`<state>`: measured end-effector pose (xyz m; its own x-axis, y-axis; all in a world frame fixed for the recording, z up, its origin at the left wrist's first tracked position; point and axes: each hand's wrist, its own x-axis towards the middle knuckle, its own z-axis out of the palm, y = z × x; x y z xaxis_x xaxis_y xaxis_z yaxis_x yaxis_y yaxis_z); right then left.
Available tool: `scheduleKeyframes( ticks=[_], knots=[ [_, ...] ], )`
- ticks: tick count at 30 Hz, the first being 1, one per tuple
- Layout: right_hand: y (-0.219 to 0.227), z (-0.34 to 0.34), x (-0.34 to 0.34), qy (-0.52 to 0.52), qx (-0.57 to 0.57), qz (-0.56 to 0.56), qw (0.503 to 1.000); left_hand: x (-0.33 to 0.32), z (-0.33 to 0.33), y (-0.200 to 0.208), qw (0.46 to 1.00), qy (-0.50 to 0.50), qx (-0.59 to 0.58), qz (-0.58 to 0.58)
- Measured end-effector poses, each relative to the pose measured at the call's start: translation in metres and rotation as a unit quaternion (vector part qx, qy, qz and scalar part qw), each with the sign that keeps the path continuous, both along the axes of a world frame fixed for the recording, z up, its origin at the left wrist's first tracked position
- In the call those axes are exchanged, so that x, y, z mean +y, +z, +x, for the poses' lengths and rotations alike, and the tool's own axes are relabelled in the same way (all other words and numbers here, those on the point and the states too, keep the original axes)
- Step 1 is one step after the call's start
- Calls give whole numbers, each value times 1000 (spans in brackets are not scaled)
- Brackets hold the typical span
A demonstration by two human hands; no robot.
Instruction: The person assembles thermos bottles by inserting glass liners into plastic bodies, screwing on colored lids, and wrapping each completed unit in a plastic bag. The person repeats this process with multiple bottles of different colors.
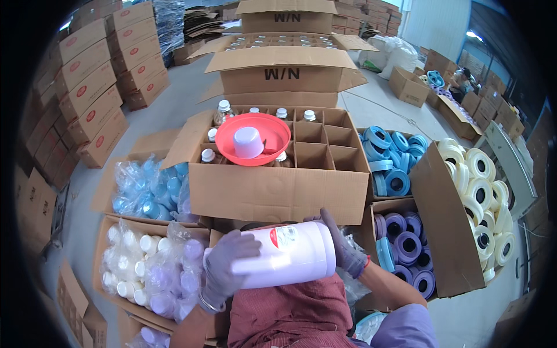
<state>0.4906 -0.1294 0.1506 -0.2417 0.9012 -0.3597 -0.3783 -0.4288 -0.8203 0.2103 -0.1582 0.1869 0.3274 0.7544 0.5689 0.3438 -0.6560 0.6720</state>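
A pale lavender thermos-flask casing point(290, 255), a wide cylinder with a small red-and-white sticker, lies sideways in front of my body. My left hand point(227, 265), in a grey glove, holds its left end, with the fingers over the upper side. Against the right end my gloved right hand point(346, 249) grips the base, its thumb pointing up and the other fingers partly hidden. Just beyond, a red bowl point(229, 136) holds a lavender cup point(248, 142). The bowl rests on an open divided carton point(278, 191) with several white-capped bottles point(224, 111) in its cells.
To the left, cartons hold bagged blue cups point(156, 191) and bagged white cups point(130, 272). At right are blue rings point(397, 181), purple rings point(408, 246) and cream rings point(483, 194). Stacked cartons point(87, 87) stand far left. Another person point(461, 81) is far right.
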Motion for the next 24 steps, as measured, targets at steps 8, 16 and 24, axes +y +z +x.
scheduleKeyframes(
  ticks=[8,16,24],
  knots=[
    [-19,-6,17,22,-54,208,976,2,-12,-25,997,58,-41,12],
    [64,-18,23,163,-271,656,685,2,-74,-79,858,-22,-312,-408],
    [95,-42,24,263,-352,815,377,11,-65,-132,647,-204,-408,-611]
  ],
)
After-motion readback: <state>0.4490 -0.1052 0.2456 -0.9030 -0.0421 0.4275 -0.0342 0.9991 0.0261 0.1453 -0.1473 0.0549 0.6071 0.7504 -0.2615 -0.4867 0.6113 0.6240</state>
